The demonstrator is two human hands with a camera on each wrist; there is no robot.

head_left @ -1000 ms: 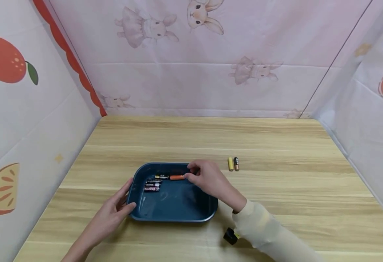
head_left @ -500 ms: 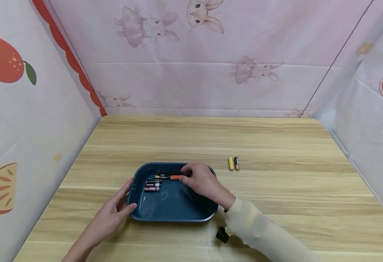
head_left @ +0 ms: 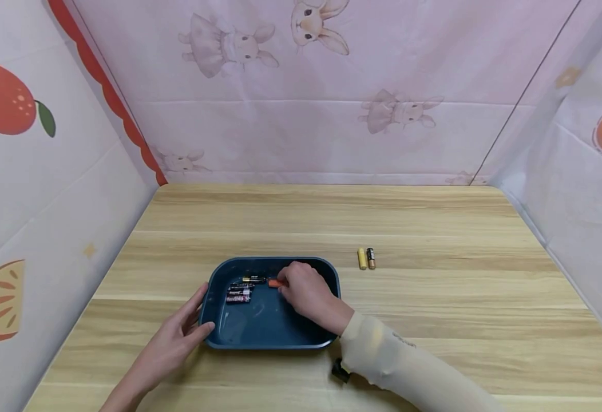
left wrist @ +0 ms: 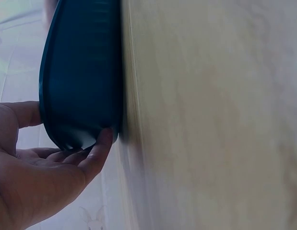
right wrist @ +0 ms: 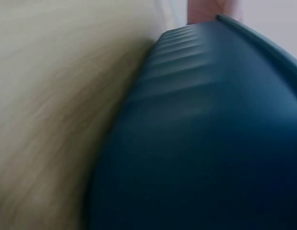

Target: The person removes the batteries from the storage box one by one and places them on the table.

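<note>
Clamping cylindrical orange battery in right hand grip, inside smooth dark-blue tray, toward far wall, just beside black battery. Touching rounded left end of tray with spread left hand. Showing glossy tray floor up to near rim; leaving wood-grain counter between right rim and yellow battery.

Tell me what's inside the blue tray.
Several dark batteries lie toward its far-left corner, with an orange battery at the right hand, which hides part of it and anything beneath.
</note>
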